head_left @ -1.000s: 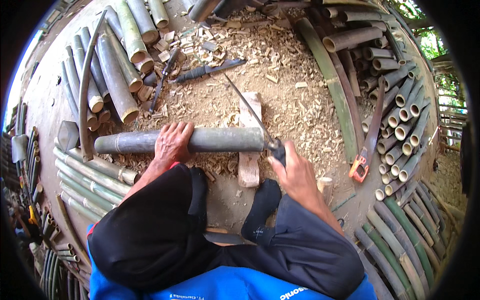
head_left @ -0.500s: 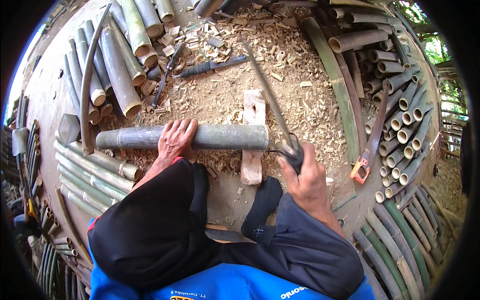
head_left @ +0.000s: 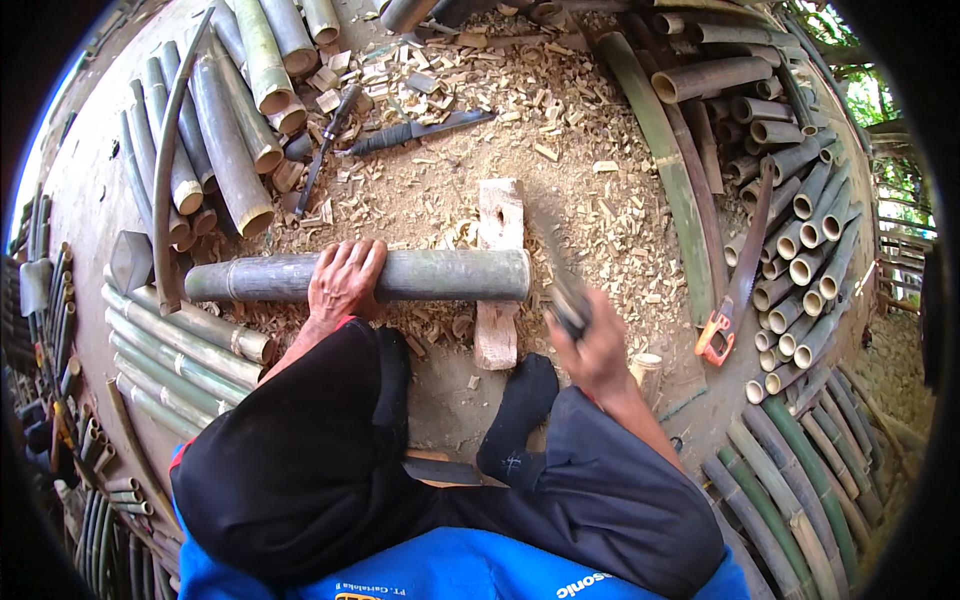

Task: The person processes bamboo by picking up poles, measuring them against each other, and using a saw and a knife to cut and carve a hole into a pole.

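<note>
A thick grey-green bamboo tube (head_left: pixel 450 274) lies crosswise in front of me, its right part resting on a pale wooden block (head_left: pixel 497 340). My left hand (head_left: pixel 345 280) is closed over the tube left of its middle, fingers across the top. Just beyond the tube's right end, my right hand (head_left: pixel 597 350) grips a long-bladed knife (head_left: pixel 556 250) by its dark handle. The blade points away from me, smeared by motion, and appears apart from the tube's cut end.
Wood chips (head_left: pixel 560 120) cover the ground ahead, with a dark-handled knife (head_left: pixel 420 132) among them. An orange-handled saw (head_left: pixel 716 335) leans against stacked bamboo tubes (head_left: pixel 800 270) at right. More bamboo poles (head_left: pixel 185 350) lie at left. My feet (head_left: pixel 525 410) are close to the block.
My right hand has moved slightly left, and the knife's blade has dropped to a shorter, blurred shape. My left hand still holds the tube; the whole view has shifted a little.
</note>
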### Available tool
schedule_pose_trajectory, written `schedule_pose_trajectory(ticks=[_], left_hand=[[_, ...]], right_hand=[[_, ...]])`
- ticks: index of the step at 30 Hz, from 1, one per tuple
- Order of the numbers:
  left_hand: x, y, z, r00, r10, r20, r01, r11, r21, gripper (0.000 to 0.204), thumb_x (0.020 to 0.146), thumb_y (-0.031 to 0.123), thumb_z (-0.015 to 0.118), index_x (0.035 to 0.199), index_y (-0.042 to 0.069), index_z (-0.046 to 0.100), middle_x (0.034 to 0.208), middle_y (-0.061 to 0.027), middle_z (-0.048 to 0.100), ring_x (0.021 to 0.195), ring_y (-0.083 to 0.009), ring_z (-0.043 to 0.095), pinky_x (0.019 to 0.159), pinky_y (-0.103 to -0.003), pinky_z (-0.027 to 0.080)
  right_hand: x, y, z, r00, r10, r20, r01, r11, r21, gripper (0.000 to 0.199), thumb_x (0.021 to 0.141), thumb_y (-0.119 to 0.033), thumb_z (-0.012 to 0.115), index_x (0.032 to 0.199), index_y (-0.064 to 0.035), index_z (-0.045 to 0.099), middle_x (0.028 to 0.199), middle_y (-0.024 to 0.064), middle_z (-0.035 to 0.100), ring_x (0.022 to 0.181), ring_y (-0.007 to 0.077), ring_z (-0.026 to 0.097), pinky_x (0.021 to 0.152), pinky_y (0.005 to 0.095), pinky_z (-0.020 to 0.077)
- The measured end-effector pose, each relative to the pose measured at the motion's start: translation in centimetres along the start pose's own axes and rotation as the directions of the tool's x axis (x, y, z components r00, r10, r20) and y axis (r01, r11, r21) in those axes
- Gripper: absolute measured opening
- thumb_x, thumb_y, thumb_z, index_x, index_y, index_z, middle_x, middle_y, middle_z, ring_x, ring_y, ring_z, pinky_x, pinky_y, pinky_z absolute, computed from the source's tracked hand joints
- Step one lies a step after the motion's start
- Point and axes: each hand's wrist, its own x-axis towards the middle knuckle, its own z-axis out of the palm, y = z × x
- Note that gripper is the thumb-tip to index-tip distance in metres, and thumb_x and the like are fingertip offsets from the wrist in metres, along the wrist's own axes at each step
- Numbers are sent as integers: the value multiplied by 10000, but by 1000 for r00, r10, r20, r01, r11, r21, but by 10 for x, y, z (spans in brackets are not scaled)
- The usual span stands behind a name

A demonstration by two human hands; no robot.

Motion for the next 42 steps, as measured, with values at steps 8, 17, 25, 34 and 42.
schedule_pose_trajectory(ticks=[8, 17, 25, 34, 42], left_hand=[[26, -11, -15, 919, 8, 395, 52, 989, -141, 833, 553, 328, 921, 1282, 145, 563, 1180, -108, 633, 1166, -310, 593, 1030, -440, 435], [45, -31, -30, 799, -29, 601, 125, 985, -118, 615, 519, 277, 879, 1059, 113, 633, 1030, -140, 697, 1054, -341, 666, 978, -488, 467], [54, -27, -20, 833, -41, 551, 154, 975, -160, 564, 513, 278, 875, 977, 91, 612, 965, -124, 682, 1011, -349, 668, 907, -477, 506], [51, -21, -24, 889, 47, 456, 80, 964, -255, 584, 533, 208, 849, 1051, 82, 612, 1014, -139, 650, 1025, -373, 646, 896, -473, 513], [46, -25, -27, 894, 16, 447, 88, 974, -211, 520, 560, 239, 859, 979, 68, 605, 978, -136, 642, 1008, -363, 648, 890, -470, 504]], right_hand=[[-8, -3, -19, 968, 218, 127, -215, 976, -37, 346, 953, -181, 707, 1172, 4, 514, 811, 251, 680, 736, 445, 704, 624, 499, 533], [-17, -25, -33, 998, -20, -53, 22, 999, 23, 446, 913, -198, 761, 1246, 33, 576, 958, 231, 700, 816, 403, 726, 634, 448, 564], [-24, 60, 22, 927, 288, 238, -210, 928, -307, 263, 1011, -158, 613, 1164, -9, 460, 810, 228, 686, 599, 323, 697, 512, 458, 557], [-19, 1, 1, 976, -101, -191, 97, 995, -29, 354, 953, -157, 713, 1174, 35, 514, 817, 215, 702, 617, 330, 707, 522, 425, 568], [3, -21, -18, 999, 29, 35, -28, 999, -34, 310, 979, -196, 679, 1124, 7, 496, 824, 204, 699, 611, 345, 700, 554, 466, 563]])
